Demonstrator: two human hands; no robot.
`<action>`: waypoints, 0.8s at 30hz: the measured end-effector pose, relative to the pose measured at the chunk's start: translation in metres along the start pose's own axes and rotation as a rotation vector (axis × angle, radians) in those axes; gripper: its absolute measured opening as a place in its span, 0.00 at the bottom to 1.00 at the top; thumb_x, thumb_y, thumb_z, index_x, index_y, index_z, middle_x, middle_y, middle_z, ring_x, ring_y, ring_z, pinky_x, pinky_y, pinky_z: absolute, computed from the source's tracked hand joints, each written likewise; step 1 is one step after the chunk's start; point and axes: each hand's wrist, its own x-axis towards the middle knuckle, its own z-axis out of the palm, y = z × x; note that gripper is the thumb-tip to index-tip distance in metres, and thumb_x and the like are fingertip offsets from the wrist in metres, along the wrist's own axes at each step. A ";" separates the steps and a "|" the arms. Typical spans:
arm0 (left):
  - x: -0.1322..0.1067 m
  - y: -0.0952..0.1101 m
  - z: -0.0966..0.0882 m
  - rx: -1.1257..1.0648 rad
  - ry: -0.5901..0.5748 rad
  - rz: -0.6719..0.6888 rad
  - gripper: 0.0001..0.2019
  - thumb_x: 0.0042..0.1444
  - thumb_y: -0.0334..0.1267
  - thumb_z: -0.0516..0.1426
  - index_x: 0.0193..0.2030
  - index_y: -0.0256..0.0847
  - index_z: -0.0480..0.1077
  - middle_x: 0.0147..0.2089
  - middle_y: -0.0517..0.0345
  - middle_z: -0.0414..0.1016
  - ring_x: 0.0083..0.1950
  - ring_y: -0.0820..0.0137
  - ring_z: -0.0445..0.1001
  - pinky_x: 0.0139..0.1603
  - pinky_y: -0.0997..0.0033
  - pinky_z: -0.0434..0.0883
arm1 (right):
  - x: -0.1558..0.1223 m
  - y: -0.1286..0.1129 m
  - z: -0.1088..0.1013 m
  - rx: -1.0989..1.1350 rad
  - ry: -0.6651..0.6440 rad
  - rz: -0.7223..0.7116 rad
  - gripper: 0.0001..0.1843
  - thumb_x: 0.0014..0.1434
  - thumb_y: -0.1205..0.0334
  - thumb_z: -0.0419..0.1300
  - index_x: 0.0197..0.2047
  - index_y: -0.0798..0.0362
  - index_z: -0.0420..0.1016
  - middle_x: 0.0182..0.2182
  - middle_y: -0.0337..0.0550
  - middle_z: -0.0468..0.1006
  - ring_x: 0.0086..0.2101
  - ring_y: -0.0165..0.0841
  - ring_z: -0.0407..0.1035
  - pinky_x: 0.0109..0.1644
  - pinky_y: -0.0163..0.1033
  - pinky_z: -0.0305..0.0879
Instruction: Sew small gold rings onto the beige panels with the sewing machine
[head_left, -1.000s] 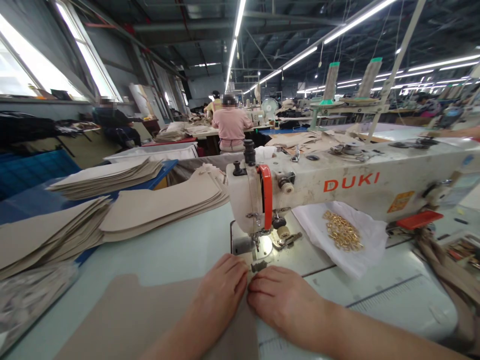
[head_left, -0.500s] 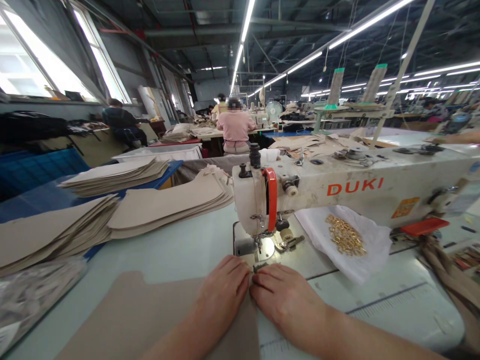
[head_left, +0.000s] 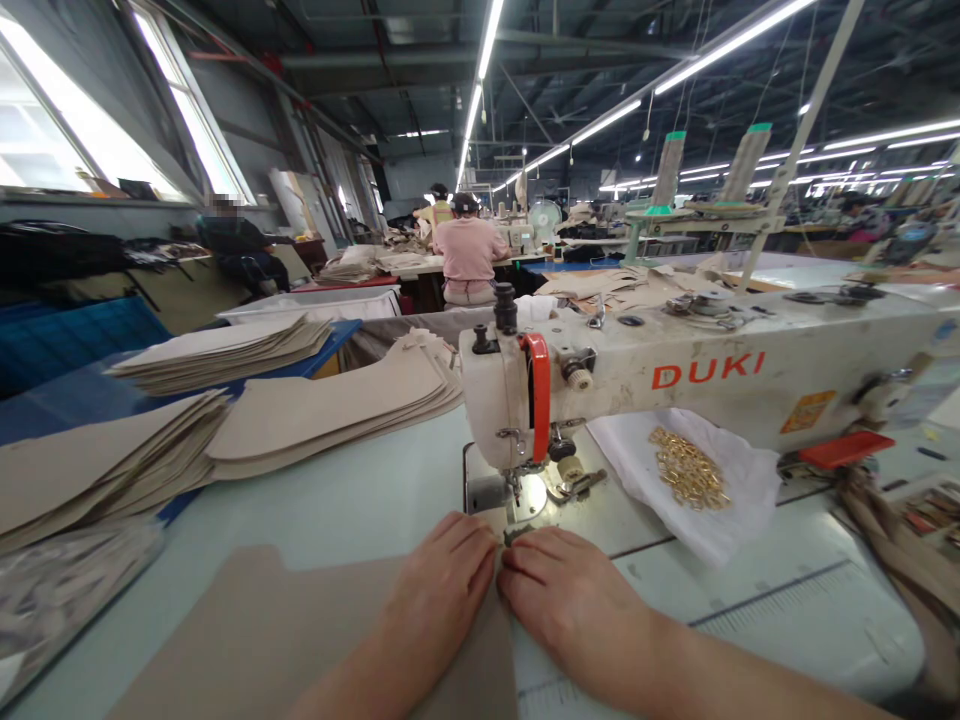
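Observation:
My left hand [head_left: 439,595] lies flat, fingers together and stretched out, pressing a tan cut panel [head_left: 247,640] onto the pale green table [head_left: 360,495]. My right hand [head_left: 574,600] lies flat beside it, fingertips touching the panel's right edge and a small dark piece just before the needle. Both hands sit directly in front of the presser foot of the white DUKI sewing machine [head_left: 705,375]. The needle area is lit by the machine's lamp.
Stacks of tan cut panels [head_left: 315,405] lie at the left and behind. A white cloth with several gold rings [head_left: 686,470] rests under the machine arm. Tan straps [head_left: 900,560] hang at the right. Other people [head_left: 469,255] sit at benches further back.
The hands hold nearly the same place on the panel; only the camera view has shifted slightly.

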 end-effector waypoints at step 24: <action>0.005 0.006 -0.008 -0.093 -0.043 -0.060 0.11 0.62 0.27 0.48 0.36 0.39 0.71 0.35 0.55 0.77 0.37 0.66 0.75 0.39 0.66 0.76 | 0.010 0.007 -0.007 -0.123 -0.031 -0.056 0.06 0.58 0.67 0.63 0.38 0.59 0.72 0.36 0.45 0.75 0.38 0.37 0.66 0.47 0.42 0.63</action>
